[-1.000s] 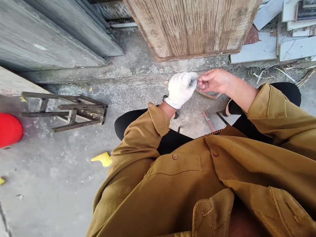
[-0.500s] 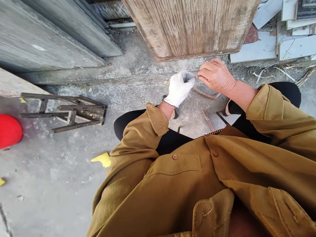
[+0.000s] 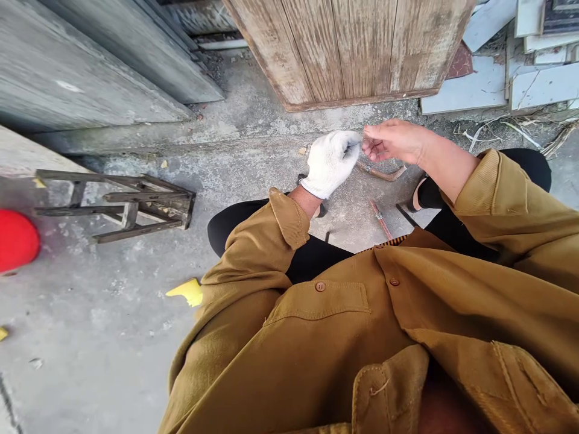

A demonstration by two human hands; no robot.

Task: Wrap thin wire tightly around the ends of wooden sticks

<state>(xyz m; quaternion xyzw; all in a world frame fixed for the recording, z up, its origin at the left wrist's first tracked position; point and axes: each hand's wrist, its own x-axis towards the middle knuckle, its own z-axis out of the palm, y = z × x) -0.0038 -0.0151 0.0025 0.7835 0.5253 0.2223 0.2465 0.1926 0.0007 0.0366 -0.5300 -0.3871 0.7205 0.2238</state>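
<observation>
My left hand (image 3: 331, 163), in a white knitted glove, is closed with its thumb and fingers pressed together. What it pinches is too small to make out. My bare right hand (image 3: 394, 141) is close by on the right, its fingers bent and their tips almost meeting the gloved fingertips. Anything between those tips is hidden. Beneath the hands, a bent rusty metal rod (image 3: 384, 175) lies on the concrete. Nearer my body there is a thin reddish stick-like piece (image 3: 380, 218), and beside it a dark flat strip (image 3: 406, 215).
A worn wooden panel (image 3: 357, 48) stands ahead, with grey boards (image 3: 99, 66) to its left. White tiles (image 3: 465, 87) are stacked at the right. On the left are an overturned wooden stool (image 3: 145, 205), a red round object (image 3: 17, 240) and a yellow scrap (image 3: 187, 292).
My right hand has turned so that its palm side and curled fingers show more. The gloved left hand has rolled slightly, staying in nearly the same place.
</observation>
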